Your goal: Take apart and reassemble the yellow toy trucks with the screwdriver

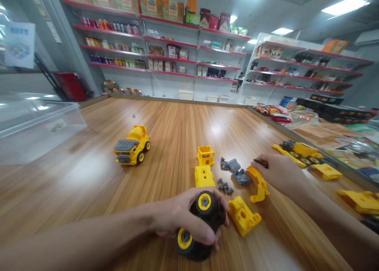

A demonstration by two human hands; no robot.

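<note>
My left hand (180, 210) is wrapped round a black toy-truck chassis (217, 219) with chunky black tyres and yellow hubs, held just above the table's near edge. My right hand (278, 172) pinches a thin black stick-like piece (261, 163), its exact kind unclear, above a yellow toy digger arm (260, 186). Between the hands lie a yellow body part (244, 215), grey screws (225, 187), a grey seat-like part (241, 177) and a grey plate (231, 164). Beyond my left hand are a yellow block with two holes (204, 176) and a yellow cab frame (205, 156).
An assembled yellow toy mixer truck (132, 144) stands on the wooden table (166, 133), left of centre. A clear plastic bin (38, 129) is at far left. More yellow truck parts (302, 150) lie at right, by the raised table edge. Stocked shelves (168, 58) line the back.
</note>
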